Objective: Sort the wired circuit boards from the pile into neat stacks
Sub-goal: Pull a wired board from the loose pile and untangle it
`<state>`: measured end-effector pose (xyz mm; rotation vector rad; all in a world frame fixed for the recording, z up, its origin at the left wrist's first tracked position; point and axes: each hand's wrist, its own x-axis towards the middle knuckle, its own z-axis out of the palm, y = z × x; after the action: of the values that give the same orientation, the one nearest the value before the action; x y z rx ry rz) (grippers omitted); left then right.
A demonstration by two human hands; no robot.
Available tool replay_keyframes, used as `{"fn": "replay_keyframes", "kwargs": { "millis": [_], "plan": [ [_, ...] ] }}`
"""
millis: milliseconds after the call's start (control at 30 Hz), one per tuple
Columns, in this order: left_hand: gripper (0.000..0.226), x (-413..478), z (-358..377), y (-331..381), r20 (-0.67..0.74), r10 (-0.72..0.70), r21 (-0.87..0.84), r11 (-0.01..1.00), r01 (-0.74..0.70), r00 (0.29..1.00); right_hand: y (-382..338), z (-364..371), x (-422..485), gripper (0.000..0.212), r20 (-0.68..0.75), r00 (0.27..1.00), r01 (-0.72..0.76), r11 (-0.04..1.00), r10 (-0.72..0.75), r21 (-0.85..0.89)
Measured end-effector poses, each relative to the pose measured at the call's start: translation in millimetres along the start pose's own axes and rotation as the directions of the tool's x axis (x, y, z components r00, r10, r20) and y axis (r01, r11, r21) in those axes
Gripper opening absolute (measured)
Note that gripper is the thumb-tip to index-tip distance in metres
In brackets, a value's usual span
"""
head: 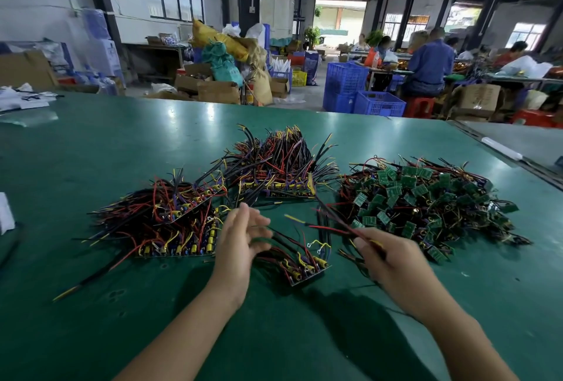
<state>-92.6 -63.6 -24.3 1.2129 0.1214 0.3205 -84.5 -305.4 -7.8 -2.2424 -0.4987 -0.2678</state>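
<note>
A loose pile of small green wired circuit boards [426,201] lies at the right of the green table [91,152]. Two stacks of sorted boards sit further left: one at the left [170,228], one behind the middle [280,173]. A short row of boards [304,265] lies between my hands. My right hand [393,265] grips a bundle of wires [332,213] that runs up and to the left from it. My left hand [240,243] is blurred, its fingers spread beside dark wires, holding nothing that I can make out.
A loose black and yellow wire [91,280] lies at the front left. White paper [6,213] sits at the table's left edge. Beyond the far edge stand blue crates [365,97] and cardboard boxes [213,88]. People sit at benches at the back right.
</note>
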Motion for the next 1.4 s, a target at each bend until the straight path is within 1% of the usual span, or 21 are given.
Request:
{"fn": "replay_keyframes", "kwargs": {
  "millis": [67, 167, 233, 333, 400, 467, 533, 567, 633, 733, 800, 867, 900, 933, 967, 1033, 1067, 1167, 1233, 1333, 1400],
  "plan": [
    [0.022, 0.3, -2.5, -3.1, -0.050, 0.141, 0.280, 0.952, -0.122, 0.989, 12.6, -13.6, 3.3, 0.023, -0.050, 0.998, -0.033, 0.977, 0.023, -0.212],
    [0.022, 0.4, -9.8, -7.0, 0.075, 0.274, 0.575, 0.773, -0.266, 0.959, 29.1, -24.7, 4.6, 0.034, 0.023, 0.992, -0.100, 0.887, 0.123, -0.452],
    [0.023, -2.7, -13.8, -11.4, 0.229, 0.212, 0.768, 0.560, -0.310, 0.950, 34.5, -27.2, 4.2, 0.045, 0.108, 0.965, -0.143, 0.828, 0.238, -0.542],
    [0.036, -9.4, -16.7, -16.6, 0.286, 0.012, 0.927, 0.250, -0.280, 0.958, 34.5, -25.4, 1.9, 0.078, 0.230, 0.893, -0.189, 0.787, 0.386, -0.587],
    [0.052, -12.0, -15.1, -17.4, 0.293, -0.013, 0.948, 0.136, -0.288, 0.956, 33.5, -23.3, 0.3, 0.086, 0.242, 0.865, -0.251, 0.795, 0.441, -0.552],
    [0.063, -14.9, -12.6, -18.0, 0.301, -0.007, 0.949, 0.103, -0.298, 0.954, 33.6, -21.4, -0.1, 0.070, 0.163, 0.887, -0.267, 0.769, 0.431, -0.580],
    [0.059, -17.6, -10.3, -20.3, 0.311, -0.026, 0.944, 0.124, -0.306, 0.950, 33.6, -18.1, 1.0, 0.049, 0.093, 0.930, -0.205, 0.713, 0.355, -0.670],
    [0.055, -18.9, -9.4, -22.5, 0.310, -0.048, 0.942, 0.148, -0.300, 0.950, 32.8, -15.8, 1.6, 0.047, 0.096, 0.937, -0.180, 0.699, 0.337, -0.692],
    [0.053, -19.5, -7.5, -27.9, 0.290, -0.079, 0.938, 0.221, -0.267, 0.954, 33.5, -9.8, 2.6, 0.048, 0.162, 0.925, -0.128, 0.684, 0.343, -0.719],
    [0.059, -16.4, -4.7, -34.9, 0.267, -0.076, 0.919, 0.322, -0.230, 0.961, 31.9, -2.5, 3.6, 0.058, 0.233, 0.873, -0.115, 0.646, 0.428, -0.755],
    [0.056, -14.9, -2.6, -37.0, 0.290, -0.078, 0.893, 0.380, -0.241, 0.954, 31.2, -1.0, 2.9, 0.063, 0.220, 0.872, -0.120, 0.627, 0.436, -0.770],
    [0.046, -12.0, -2.1, -37.3, 0.321, -0.062, 0.845, 0.469, -0.256, 0.945, 26.9, 0.2, 2.8, 0.061, 0.163, 0.909, -0.130, 0.632, 0.384, -0.764],
    [0.040, -10.7, -2.2, -36.5, 0.332, -0.036, 0.818, 0.509, -0.269, 0.942, 23.1, 0.9, 2.5, 0.056, 0.095, 0.949, -0.131, 0.652, 0.300, -0.747],
    [0.035, -9.7, -2.1, -35.0, 0.335, 0.002, 0.787, 0.549, -0.281, 0.942, 18.5, 1.3, 2.3, 0.049, -0.002, 0.986, -0.117, 0.692, 0.166, -0.713],
    [0.032, -8.6, -2.1, -33.3, 0.328, 0.049, 0.753, 0.590, -0.292, 0.944, 14.6, 2.3, 2.6, 0.039, -0.115, 0.993, -0.068, 0.750, -0.010, -0.658],
    [0.030, -7.4, -0.9, -29.7, 0.290, 0.143, 0.692, 0.652, -0.311, 0.946, 8.0, 9.2, 1.5, 0.020, -0.285, 0.913, 0.097, 0.835, -0.291, -0.542],
    [0.030, -7.8, 0.0, -27.6, 0.268, 0.184, 0.666, 0.674, -0.320, 0.946, 2.1, 14.7, 0.1, 0.015, -0.275, 0.905, 0.166, 0.865, -0.324, -0.473],
    [0.030, -9.8, 1.2, -20.4, 0.205, 0.314, 0.589, 0.717, -0.373, 0.927, -5.9, 34.2, -4.7, 0.012, -0.042, 0.971, 0.211, 0.926, -0.235, -0.312],
    [0.032, -11.0, 0.6, -15.1, 0.172, 0.373, 0.534, 0.742, -0.404, 0.912, -3.5, 45.4, -6.6, 0.017, 0.041, 0.978, 0.206, 0.935, -0.203, -0.288],
    [0.037, -14.0, 2.1, -10.3, 0.129, 0.422, 0.464, 0.774, -0.430, 0.897, -4.3, 53.6, -5.3, 0.020, 0.005, 0.975, 0.213, 0.939, -0.220, -0.268],
    [0.039, -19.0, 6.4, -6.7, 0.126, 0.466, 0.414, 0.778, -0.473, 0.876, -7.9, 56.5, -5.5, 0.025, -0.061, 0.989, 0.124, 0.984, -0.133, -0.129]
  ]
}}
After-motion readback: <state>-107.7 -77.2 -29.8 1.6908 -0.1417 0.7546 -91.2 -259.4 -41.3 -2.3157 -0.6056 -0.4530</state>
